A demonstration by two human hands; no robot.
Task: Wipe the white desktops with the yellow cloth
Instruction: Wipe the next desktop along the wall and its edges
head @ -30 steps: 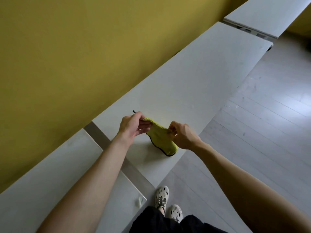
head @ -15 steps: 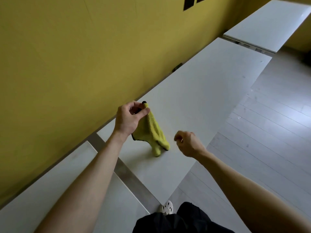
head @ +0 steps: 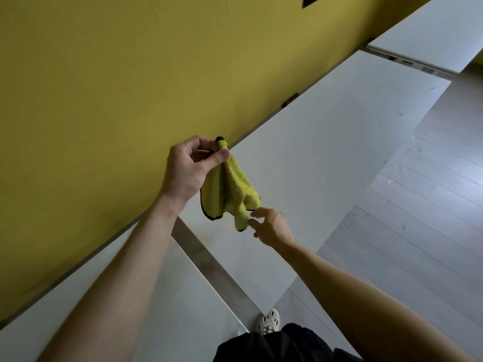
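Note:
A yellow cloth [head: 231, 190] with a black hem hangs in the air above the middle white desktop [head: 326, 158]. My left hand [head: 190, 169] pinches its top corner between thumb and fingers. My right hand [head: 269, 226] is just below and to the right, fingers stretched out toward the cloth's dangling lower tip, touching or nearly touching it. A nearer white desktop [head: 162, 309] lies under my left forearm, and a third white desktop [head: 431, 35] is at the far top right.
A yellow wall [head: 117, 74] runs along the back of the desktops. A grey metal strip [head: 209, 259] fills the gap between the near and middle desktops. Pale plank floor [head: 418, 218] lies to the right; my shoe [head: 269, 321] is at the bottom.
The left hand lifted the cloth off the desktop by one corner, so it now hangs. The right hand let go, then reached back toward the cloth's lower tip.

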